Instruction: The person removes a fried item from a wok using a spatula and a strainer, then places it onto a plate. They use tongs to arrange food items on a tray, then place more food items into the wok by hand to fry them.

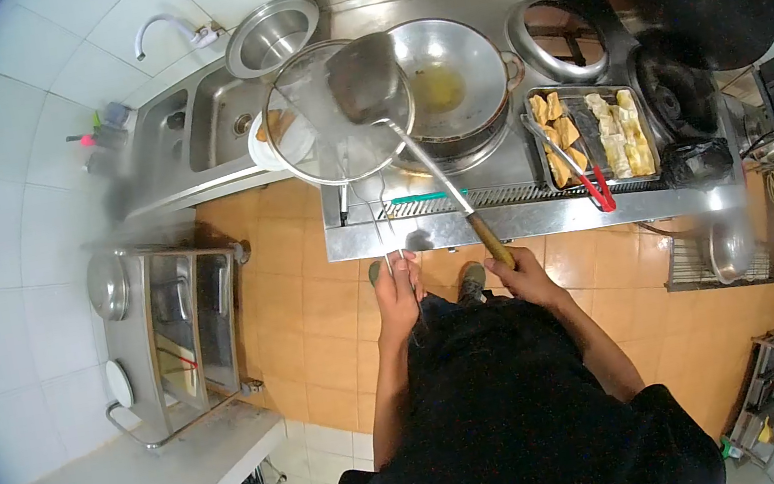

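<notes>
My left hand (pixel 397 293) is closed around the thin wire handle of a large round mesh strainer (pixel 311 147). The strainer is raised at the left side of a metal wok (pixel 467 42), overlapping its rim in this view. Yellowish oil (pixel 439 88) pools at the bottom of the wok. In my right hand (pixel 527 279) is the wooden handle of a long wok spatula (pixel 443 182). Its broad dark blade lies over the mesh of the strainer. Behind the strainer's left edge, a white plate (pixel 263 152) with a brown piece of food shows partly.
Right of the wok, a metal tray (pixel 590 134) holds brown fried pieces and pale rolls, with red-handled tongs (pixel 591 184) across it. A sink (pixel 220 116) and a metal pot (pixel 272 37) stand at the left. A trolley (pixel 153 330) stands on the floor at left.
</notes>
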`<state>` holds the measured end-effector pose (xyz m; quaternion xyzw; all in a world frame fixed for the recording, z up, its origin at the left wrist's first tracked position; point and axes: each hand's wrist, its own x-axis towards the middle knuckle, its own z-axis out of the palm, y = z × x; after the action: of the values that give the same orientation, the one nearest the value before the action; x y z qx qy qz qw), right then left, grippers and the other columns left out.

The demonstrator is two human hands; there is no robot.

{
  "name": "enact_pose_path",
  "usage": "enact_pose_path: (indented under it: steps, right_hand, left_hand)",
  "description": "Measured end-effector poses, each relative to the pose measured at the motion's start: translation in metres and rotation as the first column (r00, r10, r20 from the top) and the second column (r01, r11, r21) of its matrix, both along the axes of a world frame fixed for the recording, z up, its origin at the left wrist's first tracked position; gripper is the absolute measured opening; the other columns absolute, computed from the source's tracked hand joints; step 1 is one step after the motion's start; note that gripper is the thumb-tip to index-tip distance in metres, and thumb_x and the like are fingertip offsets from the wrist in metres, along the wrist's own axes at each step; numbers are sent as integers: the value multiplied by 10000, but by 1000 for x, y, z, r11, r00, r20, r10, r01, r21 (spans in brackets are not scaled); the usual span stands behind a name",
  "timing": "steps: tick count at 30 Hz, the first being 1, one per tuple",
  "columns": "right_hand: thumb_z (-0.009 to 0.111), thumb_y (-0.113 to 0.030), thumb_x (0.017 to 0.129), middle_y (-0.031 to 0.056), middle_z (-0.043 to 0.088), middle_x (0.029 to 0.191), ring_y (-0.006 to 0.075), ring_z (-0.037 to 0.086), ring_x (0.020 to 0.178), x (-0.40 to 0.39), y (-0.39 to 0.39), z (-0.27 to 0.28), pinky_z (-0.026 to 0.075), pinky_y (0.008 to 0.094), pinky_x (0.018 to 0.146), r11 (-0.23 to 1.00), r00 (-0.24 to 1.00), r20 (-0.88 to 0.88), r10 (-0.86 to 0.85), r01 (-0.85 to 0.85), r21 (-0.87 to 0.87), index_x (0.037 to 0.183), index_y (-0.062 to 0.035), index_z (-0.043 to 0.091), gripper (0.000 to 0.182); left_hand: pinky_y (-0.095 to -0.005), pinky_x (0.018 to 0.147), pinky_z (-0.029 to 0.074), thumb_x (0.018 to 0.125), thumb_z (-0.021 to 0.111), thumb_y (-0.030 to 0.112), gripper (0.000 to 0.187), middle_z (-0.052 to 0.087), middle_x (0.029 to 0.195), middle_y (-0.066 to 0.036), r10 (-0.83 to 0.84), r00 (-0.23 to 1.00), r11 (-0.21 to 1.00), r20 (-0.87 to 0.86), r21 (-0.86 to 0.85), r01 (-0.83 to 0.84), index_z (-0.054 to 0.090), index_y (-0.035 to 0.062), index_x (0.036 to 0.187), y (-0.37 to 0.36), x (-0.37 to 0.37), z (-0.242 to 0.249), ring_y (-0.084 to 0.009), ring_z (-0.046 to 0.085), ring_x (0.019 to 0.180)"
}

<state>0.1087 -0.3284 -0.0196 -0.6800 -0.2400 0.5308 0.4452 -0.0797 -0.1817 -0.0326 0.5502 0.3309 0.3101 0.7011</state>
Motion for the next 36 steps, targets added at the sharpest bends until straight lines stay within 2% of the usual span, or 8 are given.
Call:
enact_pose_path:
  steps: [15, 17, 24, 27, 30, 32, 34, 36]
  right_hand:
    - [566, -263, 958, 50, 549, 691, 123, 529, 620, -52, 58, -8, 408, 289, 553, 869, 923, 321, 212, -328, 371, 1052, 3, 541, 283]
    - [574, -265, 934, 200, 628, 786, 295, 639, 737, -52, 61, 10, 476, 403, 681, 914, 934, 217, 285, -333, 233, 1119, 11, 498, 341]
    - [562, -273, 945, 204, 606, 733, 321, 621, 677, -63, 57, 4, 464, 415, 639, 913, 925, 217, 311, -354, 203, 1138, -27, 434, 338]
    - [489, -274, 989, 85, 565, 725, 153, 548, 605, -61, 57, 5, 443, 321, 576, 884, 897, 212, 389, -428, 190, 1176, -56, 386, 305]
    - [513, -283, 973, 200, 620, 774, 322, 634, 729, -55, 61, -17, 479, 411, 678, 909, 897, -157, 413, -396, 125, 1176, -22, 439, 339]
    - [473, -326, 981, 216, 622, 957, 312, 621, 919, -49, 64, -60, 467, 432, 790, 889, 844, 482, 237, -388, 242, 1205, -23, 454, 377]
    - [435, -398, 977, 243, 506, 1284, 329, 467, 1238, -34, 69, -61, 364, 466, 1008, 859, 716, 656, 240, -472, 201, 1310, -6, 431, 515]
    - [413, -455, 966, 218, 306, 1491, 344, 248, 1408, -26, 70, -90, 203, 479, 1140, 838, 143, 969, 200, -538, -93, 1412, 30, 338, 663]
  left_hand:
    - [-253, 541, 402, 906, 658, 152, 199, 536, 720, 5, 484, 867, 867, -123, 200, -456, 544, -4, 952, -16, 34, 5, -73, 486, 640]
    - [-254, 570, 417, 901, 665, 154, 208, 548, 762, -4, 505, 856, 856, -109, 184, -482, 546, -6, 960, -16, 33, 8, -76, 496, 677]
    - [-269, 645, 446, 877, 661, 114, 181, 558, 826, -29, 532, 840, 845, -111, 141, -516, 541, -6, 941, -13, 18, -19, -100, 511, 730]
    - [-280, 649, 444, 873, 644, 97, 159, 556, 814, -30, 511, 849, 858, -135, 136, -495, 542, -11, 929, -13, 11, -25, -110, 514, 729]
    - [-282, 649, 441, 876, 628, 91, 142, 549, 800, -30, 483, 856, 875, -185, 137, -465, 546, -15, 923, -12, 5, -21, -112, 508, 724]
    - [-279, 648, 438, 879, 619, 89, 132, 545, 792, -28, 485, 842, 874, -237, 172, -455, 548, -16, 919, -11, 2, -20, -110, 502, 720]
    - [-278, 651, 439, 877, 620, 85, 133, 548, 798, -29, 539, 829, 840, -149, 172, -515, 551, -14, 929, -8, 0, -21, -109, 503, 722]
    - [-277, 656, 440, 876, 618, 80, 127, 548, 803, -27, 552, 821, 833, -145, 145, -534, 550, -12, 930, -9, 1, -14, -109, 503, 727]
